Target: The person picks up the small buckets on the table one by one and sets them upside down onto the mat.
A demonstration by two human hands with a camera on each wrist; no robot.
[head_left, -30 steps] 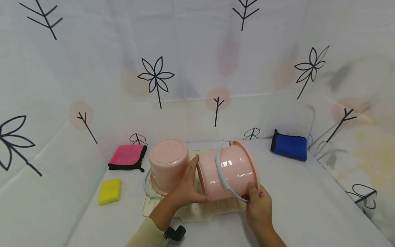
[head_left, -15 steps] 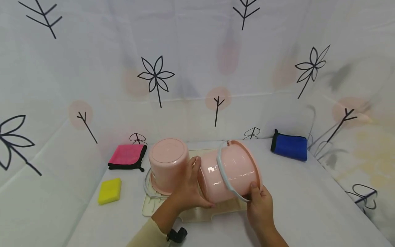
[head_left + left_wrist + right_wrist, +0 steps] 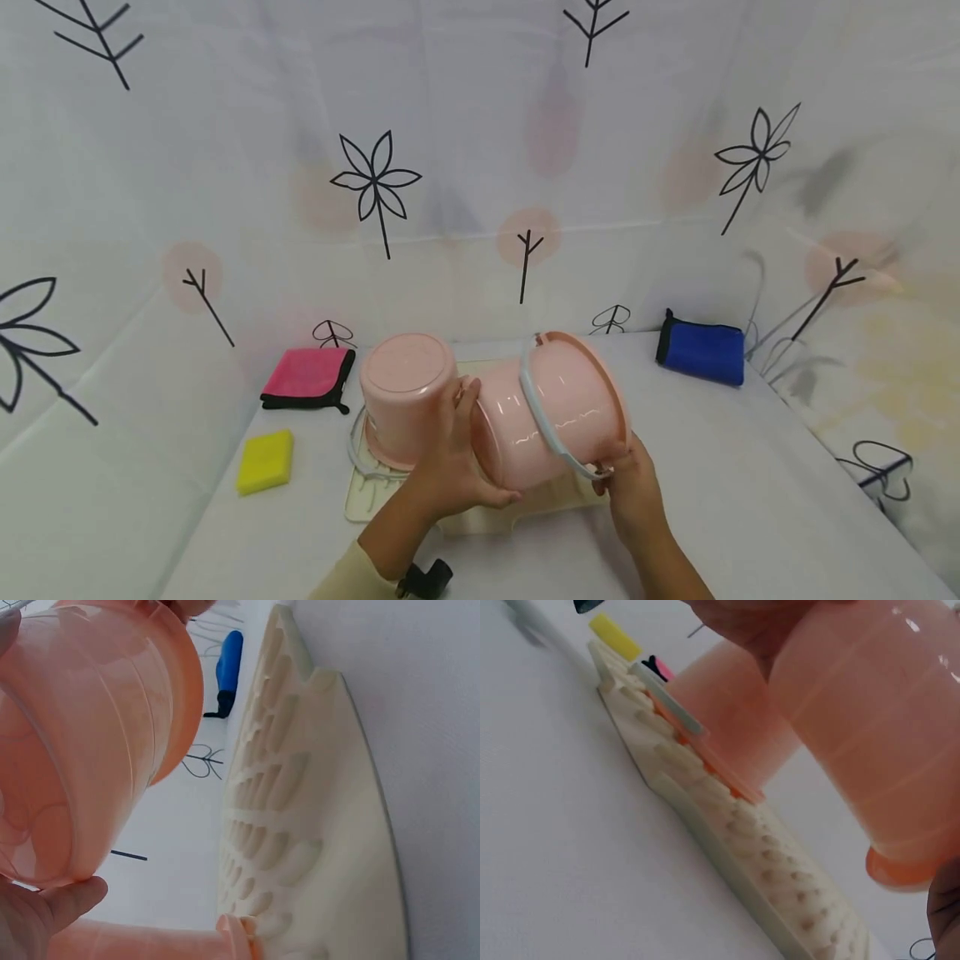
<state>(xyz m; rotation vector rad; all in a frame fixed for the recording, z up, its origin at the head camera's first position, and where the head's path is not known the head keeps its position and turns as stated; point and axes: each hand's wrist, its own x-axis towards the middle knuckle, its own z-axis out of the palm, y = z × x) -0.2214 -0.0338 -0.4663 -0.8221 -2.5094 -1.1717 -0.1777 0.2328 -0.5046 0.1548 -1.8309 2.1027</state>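
A pale pink bucket (image 3: 573,400) is held tilted on its side above a cream draining tray (image 3: 480,523), its rim toward the right. My left hand (image 3: 450,475) grips the base end, thumb below and fingers along the far side. At the lower rim, by the end of the grey-white handle (image 3: 542,417), my right hand (image 3: 636,492) holds the bucket; part of its fingers is hidden behind the rim. A second pink bucket (image 3: 405,400) stands upside down on the left of the tray, its own handle (image 3: 357,450) lying beside it.
A pink cloth (image 3: 309,377) with black edging and a yellow sponge (image 3: 265,462) lie left of the tray. At the back right is a folded blue cloth (image 3: 702,352). A patterned white sheet (image 3: 465,283) hangs behind the table.
The held bucket has tilted a little further, base end lower. My right thumb has shifted from the bucket's front near the rim to the underside by the handle end. The standing bucket stays put.
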